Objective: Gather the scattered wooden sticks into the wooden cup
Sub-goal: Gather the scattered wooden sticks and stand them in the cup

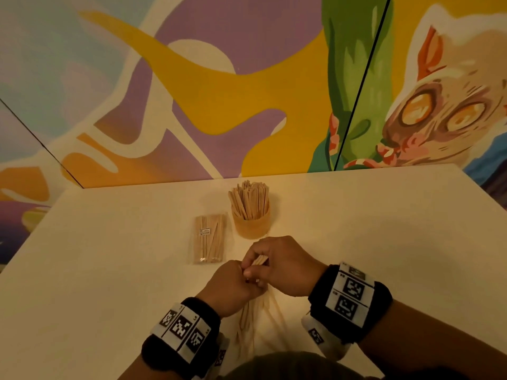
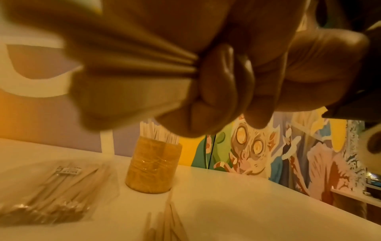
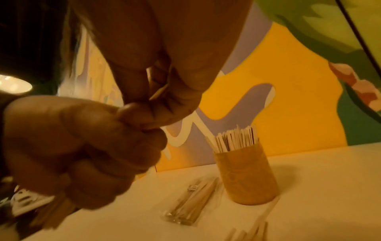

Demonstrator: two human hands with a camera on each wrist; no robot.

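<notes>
Several pale, flat wooden sticks [image 1: 248, 311] are being clasped as a bundle by the left hand [image 1: 229, 286] and right hand [image 1: 282, 266] together, low over the counter [image 1: 384, 229]. Many more are standing upright in the wooden cup [image 1: 251, 226] just beyond.

Looks like a café or shop corner: I'm at a white worktop [image 1: 356, 229] against a bright painted cat mural [image 1: 439, 111], with a cup of stirrer sticks [image 1: 251, 212] and a sealed pack [image 1: 208, 238].
</notes>
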